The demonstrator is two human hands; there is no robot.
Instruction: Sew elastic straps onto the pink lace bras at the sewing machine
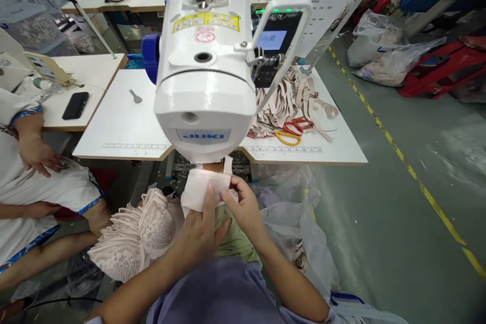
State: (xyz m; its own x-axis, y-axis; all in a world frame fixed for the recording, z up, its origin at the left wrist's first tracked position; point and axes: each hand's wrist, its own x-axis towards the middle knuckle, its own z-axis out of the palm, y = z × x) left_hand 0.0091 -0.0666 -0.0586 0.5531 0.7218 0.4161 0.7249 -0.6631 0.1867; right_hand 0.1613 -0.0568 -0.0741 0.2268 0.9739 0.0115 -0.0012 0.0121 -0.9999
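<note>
A pale pink bra piece (203,187) lies under the head of a white sewing machine (205,86), where a small lit spot shows. My left hand (203,228) rests on its near side, index finger stretched flat over the cloth and thumb apart. With fingertips closed, my right hand (245,205) pinches the right edge of the bra piece, close to a narrow upright strap (228,166). The needle area is hidden behind the machine head. Left of my hands is a stack of pale pink lace bras (140,233).
Pale straps (284,101) heap on the table's right side beside red-and-yellow-handled scissors (290,131). A small metal piece (135,96) lies on the left. Another person's hand (38,154) is at far left, near a black phone (76,106). Plastic bags (299,228) hang below right.
</note>
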